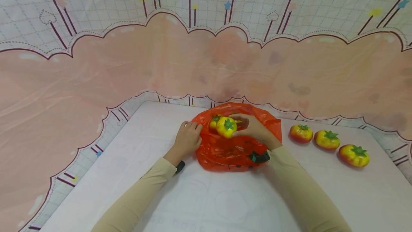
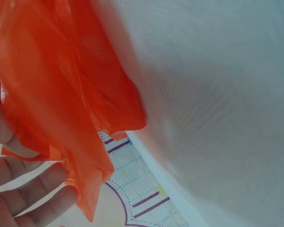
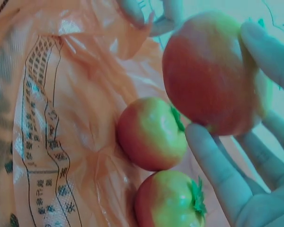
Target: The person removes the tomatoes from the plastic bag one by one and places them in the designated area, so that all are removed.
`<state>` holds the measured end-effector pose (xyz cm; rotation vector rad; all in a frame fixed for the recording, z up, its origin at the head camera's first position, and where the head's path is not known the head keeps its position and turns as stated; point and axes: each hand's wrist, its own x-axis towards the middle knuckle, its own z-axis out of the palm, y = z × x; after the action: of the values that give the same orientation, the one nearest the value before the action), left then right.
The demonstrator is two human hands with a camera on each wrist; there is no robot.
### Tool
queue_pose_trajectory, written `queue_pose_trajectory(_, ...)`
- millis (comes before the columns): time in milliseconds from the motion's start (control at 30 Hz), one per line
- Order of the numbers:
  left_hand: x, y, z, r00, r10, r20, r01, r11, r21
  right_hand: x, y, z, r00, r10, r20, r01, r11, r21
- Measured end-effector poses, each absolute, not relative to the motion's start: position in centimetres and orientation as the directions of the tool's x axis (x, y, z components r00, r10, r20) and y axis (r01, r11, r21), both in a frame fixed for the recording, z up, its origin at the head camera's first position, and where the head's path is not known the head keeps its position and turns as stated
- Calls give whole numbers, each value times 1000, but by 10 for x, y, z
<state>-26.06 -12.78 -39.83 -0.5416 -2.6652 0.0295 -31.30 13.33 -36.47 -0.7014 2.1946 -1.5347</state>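
My right hand [image 1: 254,130] holds a yellow-and-red tomato [image 1: 226,127] with a green leafy top, thumb on one side and fingers on the other, over a red plastic bag [image 1: 222,156]. In the right wrist view the held tomato [image 3: 213,75] hangs above two more, an upper tomato [image 3: 152,134] and a lower tomato [image 3: 168,201], which lie within the bag's folds. My left hand [image 1: 190,137] grips the bag's left edge. Seen from the left wrist, the fingers [image 2: 42,189] curl at the crumpled plastic, and part of the hand is out of frame.
Three more tomatoes stand in a row to the right of the bag: a near-left one [image 1: 300,134], a middle one [image 1: 327,140] and a right one [image 1: 353,155]. The white table [image 1: 206,203] meets a patterned cloth backdrop [image 1: 206,63] behind the bag.
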Motion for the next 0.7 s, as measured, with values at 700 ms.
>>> queue_pose_trajectory(700,-261,-128,-398,-839,377,393,373,923,-90,-294,140,-348,-860,-511,11,-173,270,-947)
